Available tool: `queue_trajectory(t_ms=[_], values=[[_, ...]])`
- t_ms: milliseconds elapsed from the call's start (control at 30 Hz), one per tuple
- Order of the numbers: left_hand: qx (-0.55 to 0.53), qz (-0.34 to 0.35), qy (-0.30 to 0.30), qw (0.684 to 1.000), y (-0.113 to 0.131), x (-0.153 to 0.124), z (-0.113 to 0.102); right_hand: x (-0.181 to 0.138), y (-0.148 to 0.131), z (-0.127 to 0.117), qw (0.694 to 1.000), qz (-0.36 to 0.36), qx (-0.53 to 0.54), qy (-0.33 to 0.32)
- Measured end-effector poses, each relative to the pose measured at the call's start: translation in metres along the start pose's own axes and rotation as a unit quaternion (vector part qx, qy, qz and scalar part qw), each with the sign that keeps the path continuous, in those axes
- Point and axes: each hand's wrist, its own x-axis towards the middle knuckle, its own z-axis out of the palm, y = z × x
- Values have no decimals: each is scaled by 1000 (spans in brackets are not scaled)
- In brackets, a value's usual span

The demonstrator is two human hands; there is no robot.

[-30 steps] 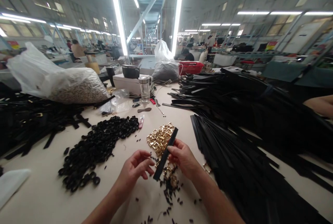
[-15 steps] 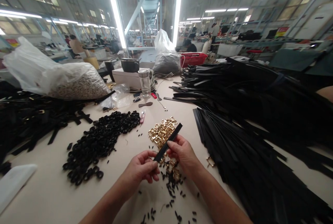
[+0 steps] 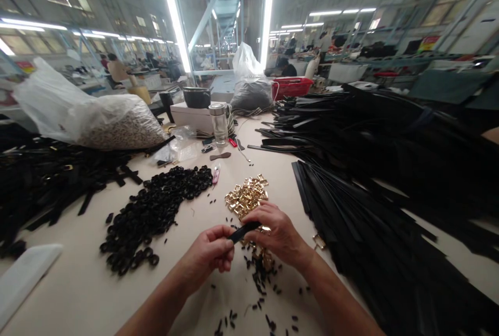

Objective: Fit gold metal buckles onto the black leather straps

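Both of my hands hold one short black strap (image 3: pixel 244 230) just above the table. My left hand (image 3: pixel 210 250) pinches its near end with closed fingers. My right hand (image 3: pixel 277 234) is curled over the far end and hides most of it. Under and behind the hands lies a heap of gold metal buckles (image 3: pixel 245 196). Small black bits (image 3: pixel 260 279) are scattered on the table below the hands.
A pile of black rings (image 3: pixel 156 208) lies to the left, long black straps (image 3: pixel 351 211) are stacked to the right. Further back stand a plastic bag of parts (image 3: pixel 105 128), a glass jar (image 3: pixel 219 124), a white box (image 3: pixel 191 114) and a red basket (image 3: pixel 292 86). People work at distant tables.
The strap stood tilted up from my right hand with my left hand apart. My left hand has taken its near end, and my right hand has lowered and closed over it.
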Motion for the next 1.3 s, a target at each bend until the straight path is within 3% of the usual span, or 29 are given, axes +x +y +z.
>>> queue_trajectory(t_ms=[267, 567, 700, 800, 900, 1100, 1233, 1300], values=[[-50, 9, -8, 999, -1, 4, -7, -7, -4, 5, 1000, 15, -9, -3], [-34, 10, -12, 999, -3, 5, -5, -6, -9, 10, 998, 55, -30, -15], [80, 112, 36, 990, 2, 3, 0, -6, -9, 10, 998, 54, -27, -7], [243, 224, 54, 942, 6, 0, 2, -6, -10, 11, 998, 55, -24, -8], [325, 277, 65, 902, 7, -2, 3, -7, -11, 12, 998, 52, -33, -11], [333, 297, 84, 891, 6, 0, 5, -7, -12, 15, 997, 61, -38, -12], [326, 356, 161, 861, 11, -3, 1, -5, -8, 7, 994, 94, -56, 2], [278, 378, 173, 866, 15, -4, -5, -5, -6, 0, 990, 120, -69, 22]])
